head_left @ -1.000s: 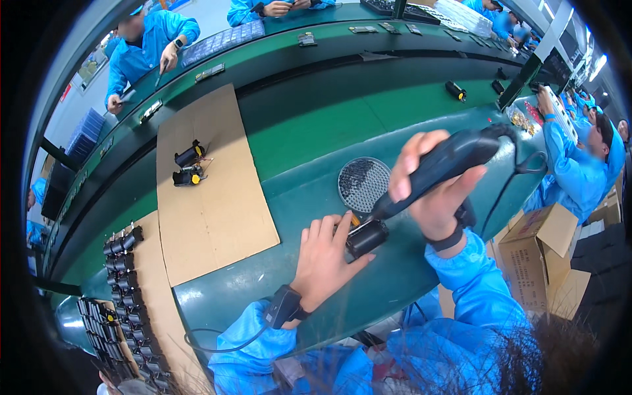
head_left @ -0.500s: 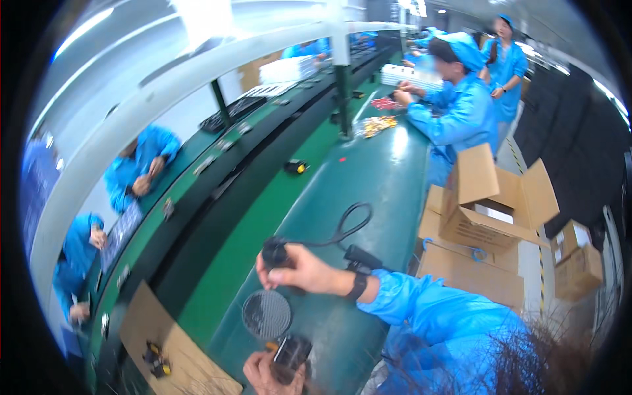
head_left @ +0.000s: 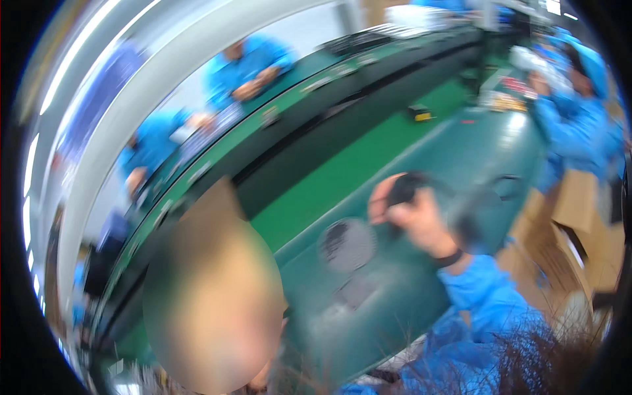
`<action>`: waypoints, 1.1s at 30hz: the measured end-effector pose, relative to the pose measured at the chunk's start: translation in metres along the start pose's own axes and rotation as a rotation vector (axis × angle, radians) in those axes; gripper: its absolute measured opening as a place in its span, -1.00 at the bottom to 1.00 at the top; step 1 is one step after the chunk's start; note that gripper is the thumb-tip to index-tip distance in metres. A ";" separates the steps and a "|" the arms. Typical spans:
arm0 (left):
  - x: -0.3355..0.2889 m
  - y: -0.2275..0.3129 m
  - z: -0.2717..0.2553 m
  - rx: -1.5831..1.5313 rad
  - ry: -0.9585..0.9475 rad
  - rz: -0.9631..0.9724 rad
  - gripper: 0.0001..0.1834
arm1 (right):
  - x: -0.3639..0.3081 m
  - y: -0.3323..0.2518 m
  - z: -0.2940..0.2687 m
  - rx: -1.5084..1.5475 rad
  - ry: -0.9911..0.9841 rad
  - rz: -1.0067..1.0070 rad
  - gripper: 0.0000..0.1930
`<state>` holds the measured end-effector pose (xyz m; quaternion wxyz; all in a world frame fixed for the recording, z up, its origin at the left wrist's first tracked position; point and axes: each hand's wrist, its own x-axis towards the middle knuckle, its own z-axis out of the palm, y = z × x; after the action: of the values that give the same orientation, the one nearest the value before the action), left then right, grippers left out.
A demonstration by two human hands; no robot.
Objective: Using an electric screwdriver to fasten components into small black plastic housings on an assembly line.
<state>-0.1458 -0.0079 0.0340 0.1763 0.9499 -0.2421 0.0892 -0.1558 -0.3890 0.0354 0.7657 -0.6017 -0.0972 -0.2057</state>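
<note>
My right hand (head_left: 421, 220) is closed around a black rounded object (head_left: 406, 188), smeared by motion, above the dark green bench. A black cable loop (head_left: 505, 186) lies on the bench to the right of that hand. Nearer to me and to its left is a round grey ribbed disc (head_left: 347, 245) with a darker patch on it. A small dark flat piece (head_left: 356, 291) lies just nearer than the disc. Of my left hand (head_left: 262, 378) only a sliver shows at the lower edge. A large blurred oval hides its fingers and anything in them.
The green bench (head_left: 401, 309) runs beside a bright green strip (head_left: 342, 197) and a dark conveyor. A black-and-yellow part (head_left: 419, 113) sits on the strip. Cardboard boxes (head_left: 573, 230) stand at right. Co-workers in blue (head_left: 247, 69) sit across and at far right (head_left: 579, 125).
The view has swung left, so the bench appears further right. My right hand still holds the black object. My left hand, earlier gripping a shiny black block beside the disc, is now mostly hidden.
</note>
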 end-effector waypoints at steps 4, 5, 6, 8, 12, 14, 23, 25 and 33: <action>-0.003 -0.005 0.017 -0.108 -0.126 0.078 -0.53 | 0.002 0.020 0.003 -0.039 0.036 -0.006 -0.35; -0.003 -0.005 0.018 -0.051 -0.151 0.110 -0.50 | 0.002 0.019 0.004 -0.075 0.040 -0.001 -0.31; -0.005 -0.005 0.017 -0.061 -0.119 0.086 -0.43 | 0.002 0.022 0.005 -0.088 0.024 -0.015 -0.29; -0.007 -0.013 0.008 -0.067 -0.079 0.050 -0.36 | 0.003 0.028 0.007 -0.097 0.005 -0.045 -0.29; -0.016 -0.064 -0.012 -0.131 0.170 -0.173 -0.21 | 0.003 0.026 0.004 -0.086 -0.013 -0.067 -0.31; -0.024 -0.114 -0.028 -0.060 0.280 -0.307 -0.21 | 0.002 0.023 0.005 -0.088 -0.011 -0.066 -0.31; -0.082 -0.268 -0.046 0.271 0.257 -0.689 -0.23 | 0.004 0.026 0.007 -0.089 -0.019 -0.065 -0.31; -0.073 -0.269 -0.045 0.196 0.290 -0.697 -0.18 | 0.002 0.026 0.004 -0.077 -0.010 -0.055 -0.32; -0.058 -0.293 -0.038 0.345 0.439 -0.583 -0.15 | 0.005 0.027 0.002 -0.048 0.029 -0.053 -0.34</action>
<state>-0.0554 0.2723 -0.0317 0.0796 0.9528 0.0994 0.2754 -0.1398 -0.3833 0.0141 0.7466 -0.6141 -0.0970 -0.2369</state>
